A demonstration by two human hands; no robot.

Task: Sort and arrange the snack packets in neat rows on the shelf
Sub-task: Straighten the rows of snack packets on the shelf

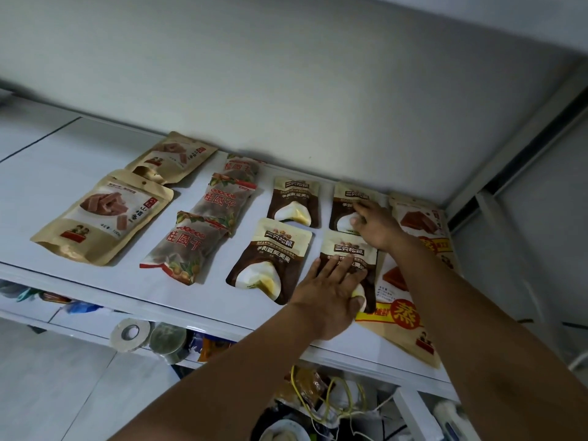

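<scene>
The left hand (331, 291) lies flat, fingers spread, on the near brown-and-cream foil packet (350, 248) on the white shelf (203, 291). A shove rightwards might push the tan paper pouch (410, 338) off the edge. Behind, the right hand (375, 224), fingers straight, presses the far brown-and-cream packet (353, 194).

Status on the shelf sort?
Left hand flat on front brown packet. Right hand touching rear brown packet. Tan packet crowding the front one's right edge.
</scene>
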